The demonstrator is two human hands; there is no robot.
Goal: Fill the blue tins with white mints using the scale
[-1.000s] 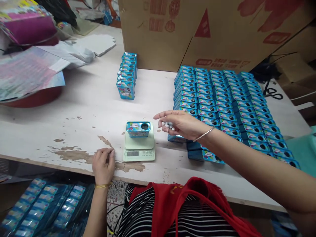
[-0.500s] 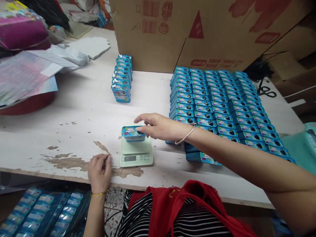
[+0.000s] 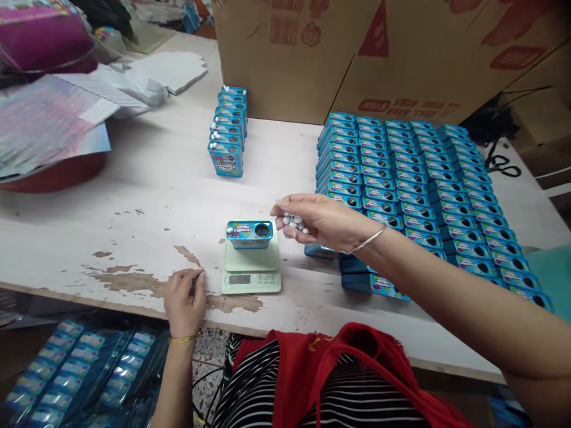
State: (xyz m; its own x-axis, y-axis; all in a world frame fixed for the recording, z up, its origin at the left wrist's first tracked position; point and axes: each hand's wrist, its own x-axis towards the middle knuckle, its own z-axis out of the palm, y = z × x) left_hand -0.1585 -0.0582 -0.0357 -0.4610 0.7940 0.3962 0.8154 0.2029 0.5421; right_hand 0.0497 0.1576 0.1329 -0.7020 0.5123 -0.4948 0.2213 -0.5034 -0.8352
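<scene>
A blue candy tin [image 3: 243,229] stands on a pale green kitchen scale [image 3: 252,261], its round hole uncovered. One small white candy lies on its top at the left end. Just right of the tin, my right hand [image 3: 316,217] is cupped, palm turned up, around several small white candies [image 3: 295,222]. My left hand [image 3: 186,300] rests on the table's front edge left of the scale, fingers curled in, with nothing visible in it. What the scale's display reads is too small to tell.
A short row of blue tins [image 3: 226,160] with white candies on top stands further back. Many rows of tins [image 3: 379,178] fill the right side. Behind them rises a large cardboard box [image 3: 294,77]. Papers on a red basin [image 3: 53,172] lie left; wrapped tins [image 3: 66,368] sit below the table.
My right hand has moved from above the tin to its right and turned palm up, showing the candies. The tin's hole is now exposed. My left hand stays on the table edge.
</scene>
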